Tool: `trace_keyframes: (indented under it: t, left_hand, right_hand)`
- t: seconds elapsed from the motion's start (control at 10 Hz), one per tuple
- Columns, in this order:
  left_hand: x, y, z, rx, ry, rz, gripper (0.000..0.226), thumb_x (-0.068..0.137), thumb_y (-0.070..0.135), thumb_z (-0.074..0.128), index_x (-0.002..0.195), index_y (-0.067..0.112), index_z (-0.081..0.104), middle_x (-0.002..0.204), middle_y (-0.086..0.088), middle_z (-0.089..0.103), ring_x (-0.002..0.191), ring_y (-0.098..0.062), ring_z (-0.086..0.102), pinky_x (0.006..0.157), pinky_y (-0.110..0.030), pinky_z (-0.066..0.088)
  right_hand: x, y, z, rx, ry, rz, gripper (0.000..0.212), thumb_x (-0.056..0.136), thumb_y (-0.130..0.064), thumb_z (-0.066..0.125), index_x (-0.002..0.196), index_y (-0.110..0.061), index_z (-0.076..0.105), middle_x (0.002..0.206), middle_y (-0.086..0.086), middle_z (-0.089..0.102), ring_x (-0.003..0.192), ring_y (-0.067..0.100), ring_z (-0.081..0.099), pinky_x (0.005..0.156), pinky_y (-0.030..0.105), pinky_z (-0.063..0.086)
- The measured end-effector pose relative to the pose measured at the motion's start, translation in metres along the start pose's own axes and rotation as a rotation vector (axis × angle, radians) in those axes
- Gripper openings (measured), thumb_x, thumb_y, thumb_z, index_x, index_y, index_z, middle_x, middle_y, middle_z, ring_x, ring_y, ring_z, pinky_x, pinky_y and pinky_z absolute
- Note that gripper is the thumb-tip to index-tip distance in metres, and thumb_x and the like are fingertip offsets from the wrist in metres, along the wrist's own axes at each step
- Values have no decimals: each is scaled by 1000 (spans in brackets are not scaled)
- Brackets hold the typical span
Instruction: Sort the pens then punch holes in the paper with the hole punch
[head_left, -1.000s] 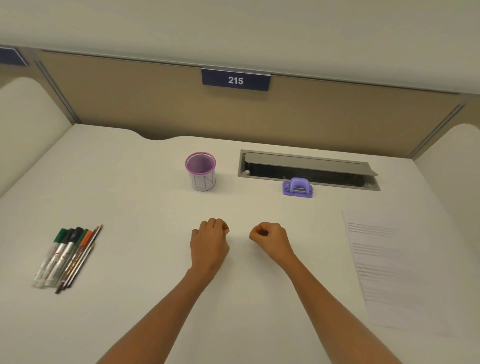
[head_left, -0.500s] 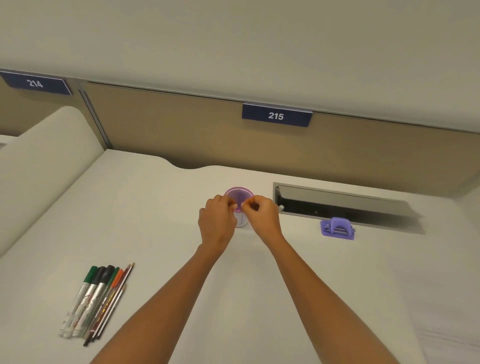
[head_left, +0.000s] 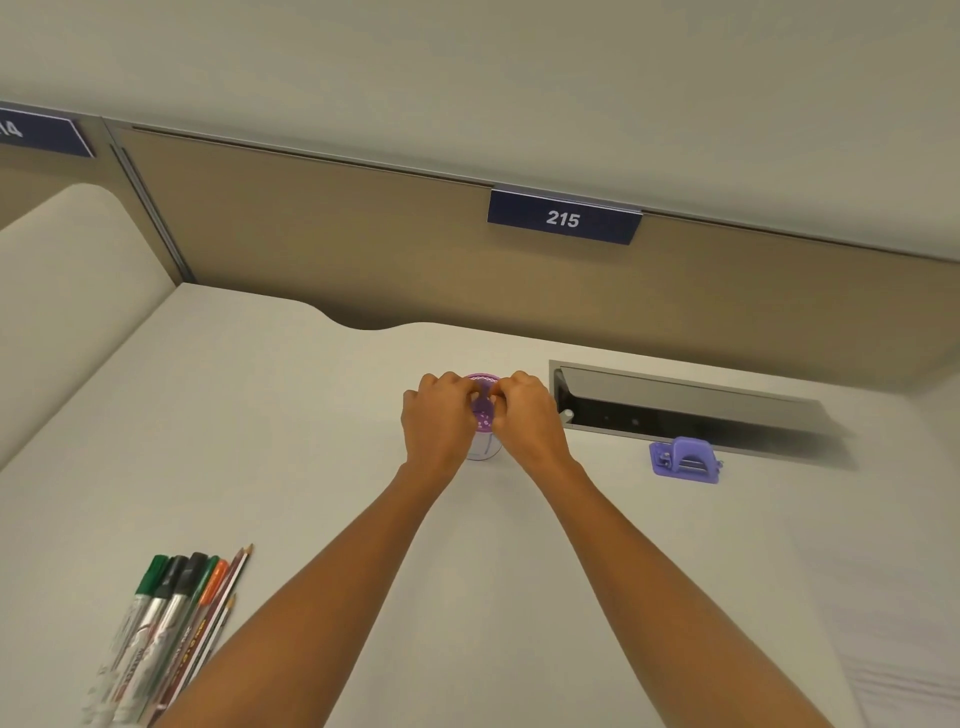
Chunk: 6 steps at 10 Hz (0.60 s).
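A purple-rimmed pen cup (head_left: 483, 415) stands upright at the middle of the white desk (head_left: 260, 441). My left hand (head_left: 439, 421) grips its left side and my right hand (head_left: 527, 415) grips its right side, fingers curled over the rim. Most of the cup is hidden between them. Several markers and pencils (head_left: 166, 623) lie side by side at the front left. The purple hole punch (head_left: 684, 461) sits to the right of the cup. A corner of the paper (head_left: 904, 680) shows at the bottom right.
An open cable tray (head_left: 691, 405) with a raised metal lid is sunk into the desk behind the punch. A brown partition (head_left: 363, 249) with a "215" label (head_left: 563, 218) closes the back. A cream side panel (head_left: 67, 291) rises on the left.
Both hands moved forward from fists resting on the desk to the cup and now hold it from either side. My view shifted left and up, pushing the paper nearly out of frame.
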<state>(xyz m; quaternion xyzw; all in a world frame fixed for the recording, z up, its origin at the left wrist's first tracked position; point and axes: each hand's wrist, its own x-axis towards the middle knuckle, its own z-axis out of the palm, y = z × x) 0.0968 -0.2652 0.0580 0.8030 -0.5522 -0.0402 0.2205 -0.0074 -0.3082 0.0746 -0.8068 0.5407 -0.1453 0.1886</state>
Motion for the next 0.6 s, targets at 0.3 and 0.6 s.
trace_keyframes:
  t: [0.3,0.6]
  left_hand:
    - [-5,-1,-11,-15,55,-15,22,93,31,50,105,21,66,110,1,68,100,-19,58,81,-31,43]
    - [-23,15,-40,-12,21,99,27,94,29,45,113,20,62,115,1,67,103,-19,57,81,-28,37]
  right_hand:
    - [-3,-5,-8,-91,-1,-55,36,95,-29,55,124,-8,57,127,10,59,116,22,55,96,28,46]
    - [-28,-10,-23,-42,11,-71,37,93,-23,60,126,-8,55,128,9,58,118,23,53,95,29,46]
